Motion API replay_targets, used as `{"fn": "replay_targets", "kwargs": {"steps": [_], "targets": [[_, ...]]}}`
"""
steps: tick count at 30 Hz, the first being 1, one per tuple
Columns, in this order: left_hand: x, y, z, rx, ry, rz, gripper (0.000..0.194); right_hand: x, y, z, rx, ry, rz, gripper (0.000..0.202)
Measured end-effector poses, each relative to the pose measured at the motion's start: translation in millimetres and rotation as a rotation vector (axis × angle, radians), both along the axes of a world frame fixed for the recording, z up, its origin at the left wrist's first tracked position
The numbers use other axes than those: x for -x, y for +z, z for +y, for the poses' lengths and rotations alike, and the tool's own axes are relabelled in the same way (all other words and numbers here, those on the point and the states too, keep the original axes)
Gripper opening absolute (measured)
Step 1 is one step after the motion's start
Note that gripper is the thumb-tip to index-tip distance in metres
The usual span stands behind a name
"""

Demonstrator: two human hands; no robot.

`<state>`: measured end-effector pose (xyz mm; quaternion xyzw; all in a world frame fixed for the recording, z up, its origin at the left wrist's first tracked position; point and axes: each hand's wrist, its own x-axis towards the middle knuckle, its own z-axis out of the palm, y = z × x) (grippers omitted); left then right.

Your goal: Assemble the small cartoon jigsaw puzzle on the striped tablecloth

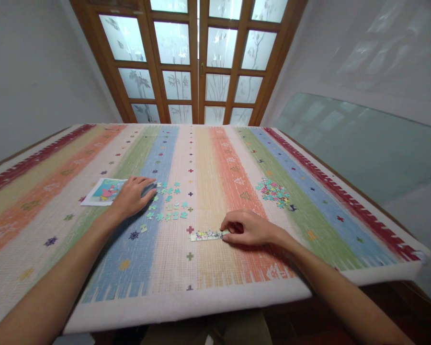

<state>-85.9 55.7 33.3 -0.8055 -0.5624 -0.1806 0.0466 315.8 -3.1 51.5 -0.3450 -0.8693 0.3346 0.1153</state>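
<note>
My right hand point(249, 227) has thumb and fingertips pinched at the right end of a joined strip of jigsaw puzzle pieces point(206, 235). The strip lies on the tablecloth near the front edge, with a straight lower side. A piece between the fingertips is mostly covered by them. My left hand point(134, 194) is open, thumb and fingers apart, at the left side of a group of loose teal puzzle pieces point(169, 198). Its fingertips reach the group's upper left; whether they touch a piece I cannot tell. Under its wrist side lies a picture card point(106, 191) with a pink cartoon figure, partly hidden.
A heap of mixed coloured puzzle pieces point(273, 192) lies to the right, beyond my right hand. A striped tablecloth point(204, 163) covers the large table. Behind it stand wooden doors point(197, 81) with frosted panes; a glass panel point(362, 139) leans at the right wall.
</note>
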Motion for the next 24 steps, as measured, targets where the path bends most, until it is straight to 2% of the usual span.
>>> {"fn": "replay_targets", "kwargs": {"steps": [9,14,18,21,24], "targets": [[-3,-13.4,19,0.028,0.114,-0.047,0.049,1,-0.4,1,-0.007,0.000,0.005,0.014],[-8,-13.4,23,0.055,0.143,-0.100,0.043,1,0.5,0,0.014,-0.013,0.001,0.013],[-13,-4.2,20,0.056,0.186,-0.195,0.034,1,-1.0,1,0.017,-0.013,-0.005,0.014],[-17,8.1,13,0.107,0.186,-0.344,0.029,1,-0.8,1,0.017,-0.005,-0.018,0.014],[-27,22.6,1,0.253,0.056,-0.485,0.032,1,0.9,1,0.021,-0.005,-0.014,0.014]]}}
